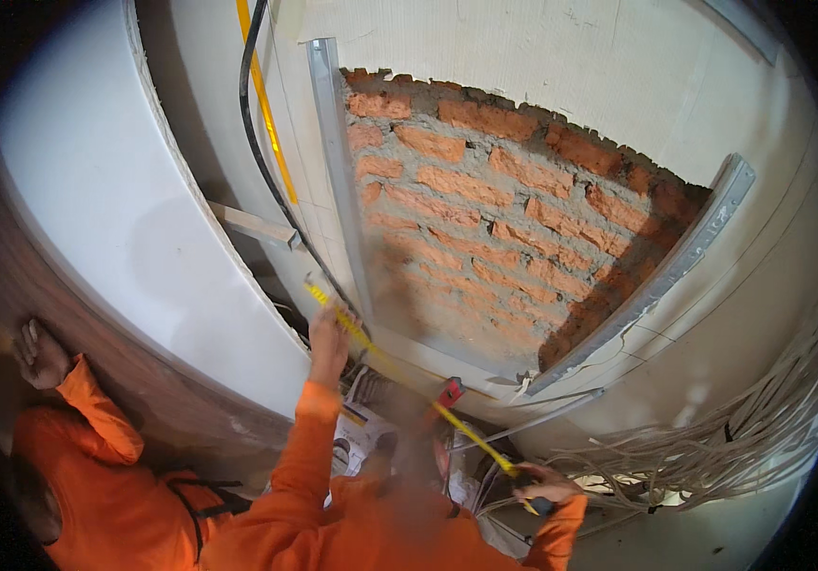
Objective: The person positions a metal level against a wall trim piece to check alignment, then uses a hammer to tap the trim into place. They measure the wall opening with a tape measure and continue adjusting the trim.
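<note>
I have the yellow steel measuring tape stretched from my left hand, pinching its end against the foot of the upright grey metal stud, down to my right hand, whose grip is closed round what seems to be the tape's case; to measure well I judge the blade should be taut and flat along the lower edge of the exposed red brick patch. I count one tape, two metal studs, one black cable, one red-handled tool, and a co-worker's orange-sleeved hand on the white board.
</note>
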